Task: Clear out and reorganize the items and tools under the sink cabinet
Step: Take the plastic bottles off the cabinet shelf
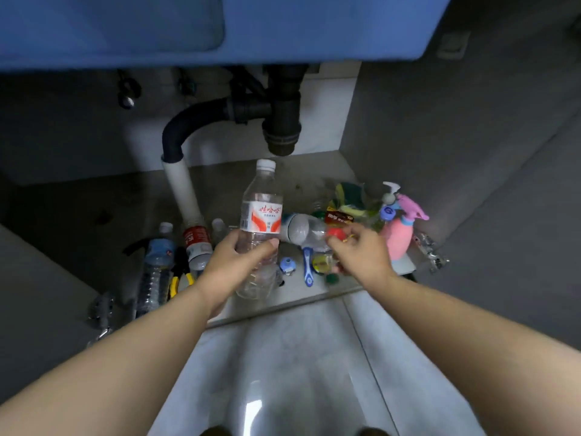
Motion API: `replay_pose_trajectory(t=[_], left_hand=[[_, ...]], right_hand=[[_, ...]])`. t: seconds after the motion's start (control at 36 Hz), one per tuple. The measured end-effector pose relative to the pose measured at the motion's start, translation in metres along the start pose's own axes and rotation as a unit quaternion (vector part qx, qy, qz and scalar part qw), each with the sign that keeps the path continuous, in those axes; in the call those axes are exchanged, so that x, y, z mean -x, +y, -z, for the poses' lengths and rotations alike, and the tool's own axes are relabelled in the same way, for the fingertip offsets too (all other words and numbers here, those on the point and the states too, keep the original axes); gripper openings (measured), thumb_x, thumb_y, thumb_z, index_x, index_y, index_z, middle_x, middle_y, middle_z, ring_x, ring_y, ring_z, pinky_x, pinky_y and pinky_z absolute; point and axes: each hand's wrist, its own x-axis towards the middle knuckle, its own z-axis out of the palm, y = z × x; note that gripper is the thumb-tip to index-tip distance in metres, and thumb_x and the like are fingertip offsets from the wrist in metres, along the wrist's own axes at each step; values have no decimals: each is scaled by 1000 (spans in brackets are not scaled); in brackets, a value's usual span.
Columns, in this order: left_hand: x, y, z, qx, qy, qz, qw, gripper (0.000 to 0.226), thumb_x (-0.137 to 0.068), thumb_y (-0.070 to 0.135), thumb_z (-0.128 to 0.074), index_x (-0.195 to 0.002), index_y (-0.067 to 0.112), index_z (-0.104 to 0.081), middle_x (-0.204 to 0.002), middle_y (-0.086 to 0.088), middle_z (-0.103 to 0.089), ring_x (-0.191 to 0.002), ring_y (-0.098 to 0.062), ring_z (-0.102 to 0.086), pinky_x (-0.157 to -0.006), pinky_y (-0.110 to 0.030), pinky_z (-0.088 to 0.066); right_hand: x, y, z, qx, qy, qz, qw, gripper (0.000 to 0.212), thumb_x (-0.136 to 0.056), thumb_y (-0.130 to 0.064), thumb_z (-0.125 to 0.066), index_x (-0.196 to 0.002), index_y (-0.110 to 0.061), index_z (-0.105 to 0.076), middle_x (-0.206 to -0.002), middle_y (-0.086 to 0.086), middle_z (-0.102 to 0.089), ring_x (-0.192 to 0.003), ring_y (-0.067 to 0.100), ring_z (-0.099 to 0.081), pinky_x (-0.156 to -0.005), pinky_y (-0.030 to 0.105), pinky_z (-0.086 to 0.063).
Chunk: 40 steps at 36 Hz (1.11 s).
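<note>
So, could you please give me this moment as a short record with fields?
place: cabinet floor, black drain trap above
left hand: grips upright clear water bottle, white cap on
right hand: at red cap of a lying bottle; grip unclear
left side: yellow-handled pliers
right side: pink spray bottle

I see blue sink [283,26] overhead, filling top of view. Black drain trap [282,121] hangs below it at centre. Black ribbed hose [188,121] arcs left from trap, then down into upright white pipe [184,190]. Dark valve [127,89] at back left, blurred. Metal hinge [430,250] at right edge of opening, second hinge [100,309] at left. Pale glossy tile floor [283,357] in front, glare on it.
</note>
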Motion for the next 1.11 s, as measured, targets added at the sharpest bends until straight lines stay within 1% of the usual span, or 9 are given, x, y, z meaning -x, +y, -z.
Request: replay_pose_trajectory(t=[0.14, 0.19, 0.25, 0.33, 0.53, 0.67, 0.89, 1.0, 1.11], left_hand=[[40, 53, -21, 10, -98, -7, 995, 41, -85, 55, -71, -107, 21, -75, -102, -1, -79, -88, -11, -76, -70, -21, -58], [57, 63, -35, 42, -197, 42, 979, 50, -85, 60, -69, -115, 20, -74, -110, -7, -77, -100, -22, -75, -85, -37, -61], [73, 68, -53, 84, -283, 77, 952, 54, -87, 61, -66, -123, 22, -71, -120, -11, -74, -109, -28, -72, -87, -45, -60], [98, 66, -82, 138, -365, 119, 913, 58, -89, 64, -61, -129, 23, -68, -134, -14, -66, -125, -35, -62, -103, -55, -51], [143, 41, -128, 266, -469, 187, 821, 69, -91, 70, -56, -143, 24, -55, -151, -17, -50, -138, -44, -47, -112, -74, -27], [160, 22, -156, 307, -439, 209, 818, 72, -88, 69, -60, -142, 21, -57, -149, -18, -52, -138, -43, -48, -112, -74, -26], [149, -19, -195, 299, -368, 239, 847, 71, -87, 72, -57, -138, 22, -62, -143, -15, -59, -131, -38, -57, -112, -68, -33], [141, -54, -208, 293, -309, 248, 870, 57, -91, 64, -59, -131, 24, -66, -135, -16, -65, -123, -39, -63, -108, -66, -40], [133, -87, -217, 306, -262, 302, 864, 48, -91, 57, -65, -108, 14, -77, -127, -17, -68, -119, -37, -65, -100, -61, -50]], right_hand=[[30, -26, 85, -79, 47, 30, 995, 21, -78, -36, -71, -84, -16, -70, -69, -8, -64, -73, 25, -67, -80, 53, -59], [40, -31, 109, -129, 47, 15, 990, 19, -80, -35, -72, -79, -16, -71, -97, -8, -73, -95, 34, -70, -86, 56, -58], [52, -32, 126, -157, 39, -5, 987, 20, -83, -35, -71, -73, -18, -67, -122, 4, -68, -93, 29, -73, -81, 51, -61], [72, -26, 138, -200, 23, -27, 979, 23, -90, -38, -66, -75, -23, -59, -111, 2, -70, -63, 18, -69, -60, 40, -60], [107, 6, 152, -232, 40, -114, 965, 25, -95, -30, -61, -108, -9, -59, -83, 7, -66, -55, 10, -63, -50, 23, -49], [128, 47, 154, -282, -49, -184, 940, 51, -97, -45, -59, -119, 0, -64, -116, 23, -68, -101, 36, -66, -100, 53, -51], [135, 117, 150, -165, -123, -274, 939, 69, -88, -77, -42, -97, -13, -66, -114, 16, -72, -105, 33, -70, -101, 47, -52], [145, 162, 151, -233, -211, -356, 880, 86, -80, -88, -38, -116, -15, -65, -106, 14, -76, -95, 28, -75, -72, 36, -61], [149, 207, 148, -288, -253, -410, 827, 98, -70, -94, -44, -127, -17, -65, -125, 18, -68, -118, 36, -64, -95, 48, -52]])
